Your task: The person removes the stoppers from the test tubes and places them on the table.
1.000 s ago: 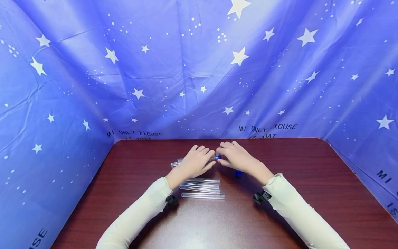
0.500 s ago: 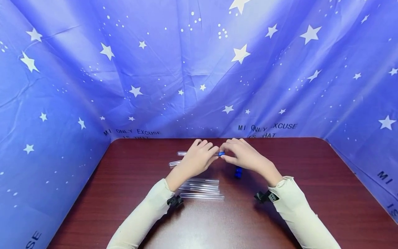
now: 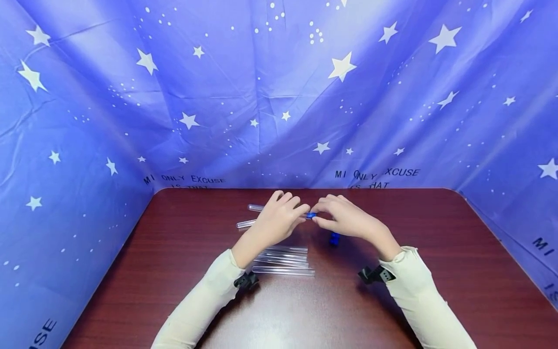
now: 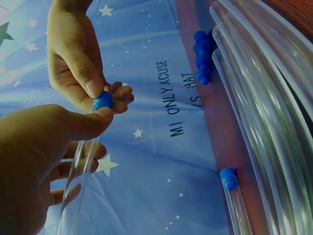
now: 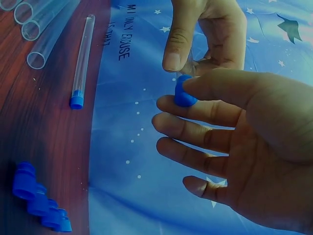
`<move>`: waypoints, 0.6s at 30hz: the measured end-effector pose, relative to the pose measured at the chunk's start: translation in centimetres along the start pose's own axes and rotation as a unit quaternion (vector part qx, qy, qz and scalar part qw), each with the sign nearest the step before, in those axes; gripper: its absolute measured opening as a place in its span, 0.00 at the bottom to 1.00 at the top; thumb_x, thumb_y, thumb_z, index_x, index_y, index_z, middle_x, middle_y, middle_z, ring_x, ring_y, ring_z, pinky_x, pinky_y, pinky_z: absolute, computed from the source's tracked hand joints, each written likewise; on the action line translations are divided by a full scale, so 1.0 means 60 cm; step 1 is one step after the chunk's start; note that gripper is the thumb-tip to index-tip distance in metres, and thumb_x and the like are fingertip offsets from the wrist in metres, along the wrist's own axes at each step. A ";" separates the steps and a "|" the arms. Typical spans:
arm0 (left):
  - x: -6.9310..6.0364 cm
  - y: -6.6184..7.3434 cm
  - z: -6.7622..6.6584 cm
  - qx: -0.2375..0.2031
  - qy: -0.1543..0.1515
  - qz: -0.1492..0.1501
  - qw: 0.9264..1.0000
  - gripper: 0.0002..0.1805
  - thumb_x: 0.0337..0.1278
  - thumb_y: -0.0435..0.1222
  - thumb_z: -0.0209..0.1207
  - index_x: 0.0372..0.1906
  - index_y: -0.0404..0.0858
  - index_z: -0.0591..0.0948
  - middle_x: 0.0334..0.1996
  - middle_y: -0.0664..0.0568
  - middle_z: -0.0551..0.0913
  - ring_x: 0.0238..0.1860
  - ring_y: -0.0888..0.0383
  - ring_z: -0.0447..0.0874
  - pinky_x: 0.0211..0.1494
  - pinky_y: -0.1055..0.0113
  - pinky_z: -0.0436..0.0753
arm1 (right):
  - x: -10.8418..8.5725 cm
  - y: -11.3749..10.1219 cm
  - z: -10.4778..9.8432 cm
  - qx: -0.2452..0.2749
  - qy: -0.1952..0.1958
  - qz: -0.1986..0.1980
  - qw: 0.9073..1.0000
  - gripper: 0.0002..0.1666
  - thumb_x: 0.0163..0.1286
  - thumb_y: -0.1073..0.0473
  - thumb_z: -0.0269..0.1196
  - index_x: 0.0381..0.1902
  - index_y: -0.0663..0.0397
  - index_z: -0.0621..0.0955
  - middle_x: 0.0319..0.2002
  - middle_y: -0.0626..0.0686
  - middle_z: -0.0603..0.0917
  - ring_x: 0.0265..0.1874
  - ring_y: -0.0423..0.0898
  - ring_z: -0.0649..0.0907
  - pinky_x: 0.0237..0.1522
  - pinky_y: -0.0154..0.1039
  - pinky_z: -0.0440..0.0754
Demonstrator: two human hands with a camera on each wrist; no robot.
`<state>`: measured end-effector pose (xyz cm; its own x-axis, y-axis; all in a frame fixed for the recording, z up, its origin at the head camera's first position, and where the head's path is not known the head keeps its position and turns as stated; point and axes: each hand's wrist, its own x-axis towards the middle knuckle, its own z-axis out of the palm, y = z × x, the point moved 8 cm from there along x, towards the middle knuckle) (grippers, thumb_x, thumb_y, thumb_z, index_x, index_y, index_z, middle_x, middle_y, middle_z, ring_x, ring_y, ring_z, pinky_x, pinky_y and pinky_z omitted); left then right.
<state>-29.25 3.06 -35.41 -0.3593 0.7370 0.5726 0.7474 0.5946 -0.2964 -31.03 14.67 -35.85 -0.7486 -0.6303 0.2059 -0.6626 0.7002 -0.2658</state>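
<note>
My left hand (image 3: 279, 218) grips a clear test tube (image 4: 72, 210) near its mouth, with the tube's closed end pointing left. At the mouth sits a blue cap (image 5: 184, 93), pinched between the thumb and index finger of my right hand (image 3: 350, 219). How deep the cap sits in the tube is hidden by fingers. Under my left hand lies another test tube (image 5: 82, 58) with a blue cap on its end. Several uncapped test tubes (image 3: 283, 257) lie side by side closer to me. Loose blue caps (image 3: 334, 239) stand in a row below my right hand.
Everything rests on a dark red wooden table (image 3: 196, 300). A blue star-patterned curtain (image 3: 279, 97) hangs behind its far edge and along both sides. Dark wrist cameras (image 3: 247, 281) are strapped under both sleeves.
Both hands have risen a little with the tube and cap between them. The held tube has separated from the capped one on the table. The head view has tilted slightly down.
</note>
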 end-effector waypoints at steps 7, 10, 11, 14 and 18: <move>0.001 0.004 -0.006 -0.007 0.011 0.013 1.000 0.10 0.59 0.46 0.67 0.39 0.47 0.80 0.32 0.57 0.81 0.38 0.55 0.79 0.52 0.59 0.74 | 0.001 -0.007 -0.001 -0.023 -0.002 -0.021 1.000 0.11 0.69 0.56 0.67 0.44 0.53 0.89 0.32 0.44 0.82 0.37 0.45 0.79 0.43 0.44 0.72; 0.002 0.005 -0.007 -0.012 0.012 0.013 1.000 0.11 0.57 0.46 0.68 0.37 0.47 0.80 0.31 0.57 0.82 0.37 0.55 0.79 0.52 0.59 0.74 | 0.002 -0.013 -0.002 -0.040 0.010 -0.036 0.998 0.10 0.67 0.57 0.68 0.43 0.54 0.89 0.30 0.45 0.81 0.36 0.45 0.79 0.42 0.44 0.72; 0.002 0.005 -0.006 -0.012 0.011 0.013 1.000 0.11 0.56 0.46 0.69 0.37 0.46 0.80 0.30 0.57 0.82 0.36 0.55 0.79 0.52 0.59 0.74 | 0.002 -0.015 -0.002 -0.045 0.014 -0.041 0.998 0.10 0.66 0.57 0.68 0.42 0.55 0.90 0.30 0.45 0.81 0.36 0.45 0.79 0.42 0.44 0.72; 0.001 0.007 -0.006 -0.010 0.012 0.015 1.000 0.11 0.54 0.44 0.70 0.34 0.46 0.80 0.28 0.58 0.83 0.34 0.56 0.79 0.52 0.59 0.74 | 0.003 -0.018 0.000 -0.062 0.021 -0.051 0.997 0.10 0.64 0.58 0.69 0.40 0.56 0.90 0.29 0.46 0.81 0.36 0.46 0.80 0.41 0.44 0.73; -0.001 0.009 -0.007 0.001 0.016 0.018 1.000 0.11 0.53 0.43 0.71 0.32 0.46 0.79 0.27 0.59 0.83 0.33 0.58 0.79 0.52 0.59 0.74 | 0.005 -0.022 0.002 -0.076 0.029 -0.062 0.995 0.08 0.63 0.58 0.69 0.38 0.56 0.90 0.28 0.45 0.81 0.35 0.46 0.79 0.40 0.43 0.73</move>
<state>-28.59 3.21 -35.25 -0.3143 0.7464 0.5865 0.7581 0.5692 -0.3181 -30.39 13.52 -35.54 -0.6582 -0.6976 0.2831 -0.7425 0.6635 -0.0914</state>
